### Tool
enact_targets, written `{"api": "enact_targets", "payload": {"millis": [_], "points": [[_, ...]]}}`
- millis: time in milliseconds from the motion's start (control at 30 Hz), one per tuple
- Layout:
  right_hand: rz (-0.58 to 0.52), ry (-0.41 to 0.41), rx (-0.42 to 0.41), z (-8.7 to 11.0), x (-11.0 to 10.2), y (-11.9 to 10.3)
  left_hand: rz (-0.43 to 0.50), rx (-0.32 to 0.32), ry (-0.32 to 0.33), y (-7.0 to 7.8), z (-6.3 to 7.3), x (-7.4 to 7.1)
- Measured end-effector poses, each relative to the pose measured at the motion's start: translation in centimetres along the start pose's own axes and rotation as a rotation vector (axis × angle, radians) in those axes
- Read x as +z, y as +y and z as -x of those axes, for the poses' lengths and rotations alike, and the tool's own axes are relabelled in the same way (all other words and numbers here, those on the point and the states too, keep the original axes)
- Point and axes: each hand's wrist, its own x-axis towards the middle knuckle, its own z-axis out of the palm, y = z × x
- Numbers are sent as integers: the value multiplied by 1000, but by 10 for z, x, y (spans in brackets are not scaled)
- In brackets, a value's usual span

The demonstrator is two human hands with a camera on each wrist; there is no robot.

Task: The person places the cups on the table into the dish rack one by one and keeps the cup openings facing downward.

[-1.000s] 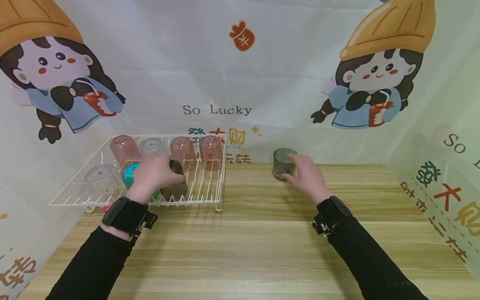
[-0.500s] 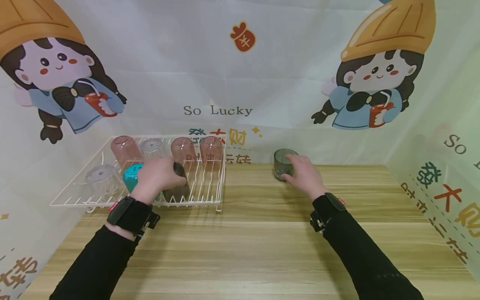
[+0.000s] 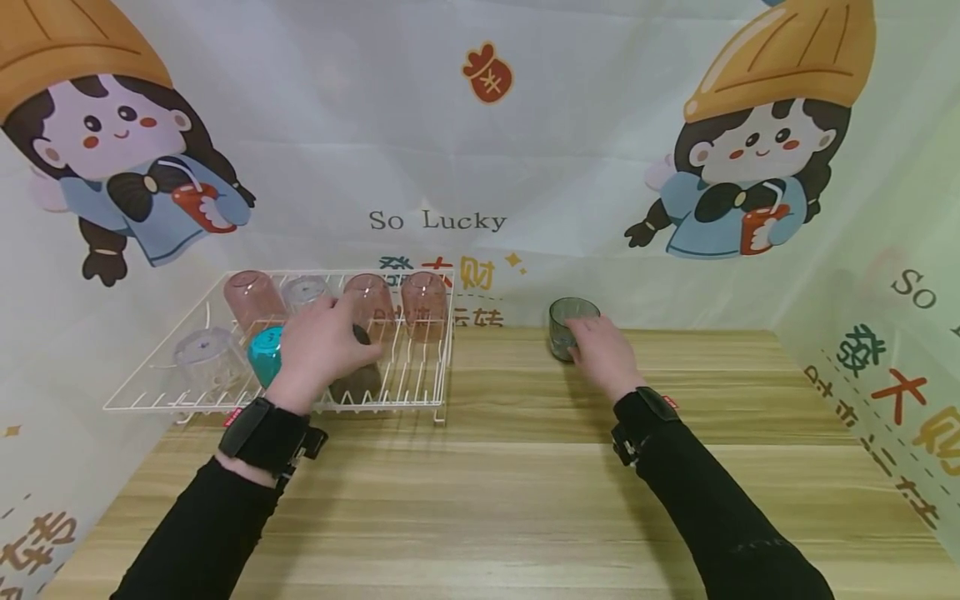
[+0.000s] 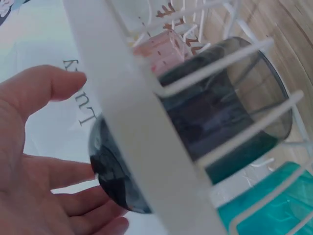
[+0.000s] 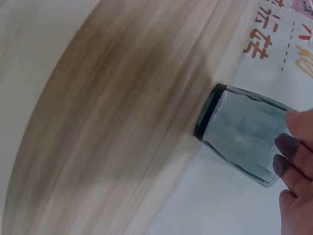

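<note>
Over the front of the white wire rack point(image 3: 405, 407), my left hand point(image 3: 318, 346) hovers at an upside-down dark grey glass point(image 3: 358, 382). In the left wrist view the thumb stands apart from that glass point(image 4: 215, 103), and the loosely spread fingers are at its base; whether they touch it I cannot tell. On the table to the right, a green-grey glass point(image 3: 562, 337) stands upright. My right hand point(image 3: 606, 357) pinches its rim, and in the right wrist view some fingertips point(image 5: 287, 144) show dark through the glass wall.
Several other cups stand upside down on the rack: a teal cup point(image 3: 264, 354) beside the dark glass, a clear cup point(image 3: 206, 358) at front left, and pink cups point(image 3: 424, 307) along the back. A printed cloth backdrop point(image 3: 555, 167) hangs behind the wooden table point(image 3: 517, 500).
My left hand has loosened from the dark glass and shifted slightly right and up. My right hand has moved left, its fingers closing on the rim of the green-grey glass.
</note>
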Motion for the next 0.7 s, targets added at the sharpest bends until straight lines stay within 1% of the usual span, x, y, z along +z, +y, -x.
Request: {"api": "enact_targets", "payload": {"millis": [133,200,300,333,433,567,700], "points": [[-1,17,46,-3,2,-2,24,54,111,9,5,1],[13,29,58,-4,4,-2,48,92,162,13,6,2],[17,46,76,-6,6,-2,112,138,218,20,7,3],[18,53,80,-7,7,-2,139,146,223,23,7,4],[7,65,97,-8,9,-4,215,147,195,31,11,4],[1,82,108,-7,12,-4,281,141,155,40,15,6],[-3,113,109,-2,14,-3,328,154,148,49,18,10]]}}
